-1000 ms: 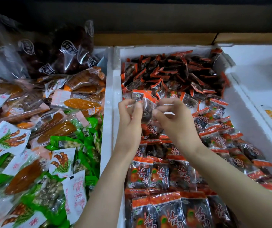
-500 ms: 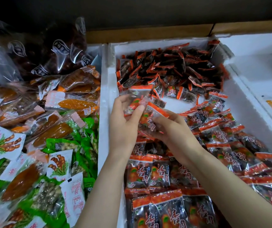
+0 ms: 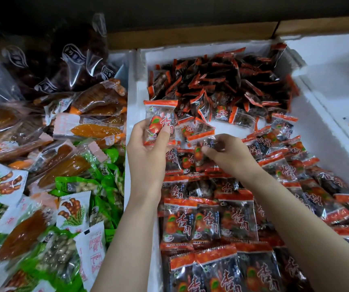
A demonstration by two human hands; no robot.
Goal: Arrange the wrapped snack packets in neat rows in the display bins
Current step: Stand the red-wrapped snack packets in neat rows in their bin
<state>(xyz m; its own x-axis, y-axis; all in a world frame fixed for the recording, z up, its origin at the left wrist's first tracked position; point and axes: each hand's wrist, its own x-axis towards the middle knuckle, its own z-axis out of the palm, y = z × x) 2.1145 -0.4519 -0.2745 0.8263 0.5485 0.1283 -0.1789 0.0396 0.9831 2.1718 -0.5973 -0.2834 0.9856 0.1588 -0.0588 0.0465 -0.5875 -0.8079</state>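
Observation:
A white foam bin (image 3: 136,114) holds orange-and-black wrapped snack packets. Near me they lie in neat rows (image 3: 209,222); at the far end they sit in a loose heap (image 3: 222,85). My left hand (image 3: 146,152) holds one packet (image 3: 158,114) upright above the bin's left side, thumb across its front. My right hand (image 3: 230,157) pinches a second packet (image 3: 203,144) just above the far end of the rows.
The bin to the left (image 3: 49,165) is full of mixed snacks: green packs, white packs, orange dried-fruit packs and clear bags of dark fruit. To the right stands another white foam bin (image 3: 337,85), with a yellow packet at the frame's edge.
Both hands have come down and apart from the heap. The left hand now shows one packet upright. The right hand has lowered its packet toward the rows.

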